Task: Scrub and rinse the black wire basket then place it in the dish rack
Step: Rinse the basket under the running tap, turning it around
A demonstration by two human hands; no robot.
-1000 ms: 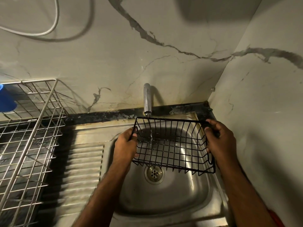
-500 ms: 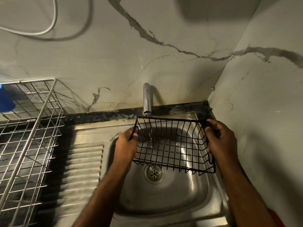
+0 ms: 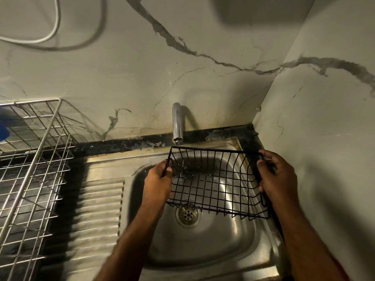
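The black wire basket hangs over the steel sink, its opening turned up toward the chrome tap. A thin stream of water falls from the tap into the basket's left part. My left hand grips the basket's left end. My right hand grips its right end, fingers curled over the rim. The silver wire dish rack stands at the left, beside the sink's ribbed draining board.
A marble wall runs close behind the tap and along the right side of the sink. A blue object sits at the rack's far left edge. A white cable hangs on the wall. The drain lies below the basket.
The basket has shifted slightly to the right under the tap and tilted a little. Both hands keep the same grip.
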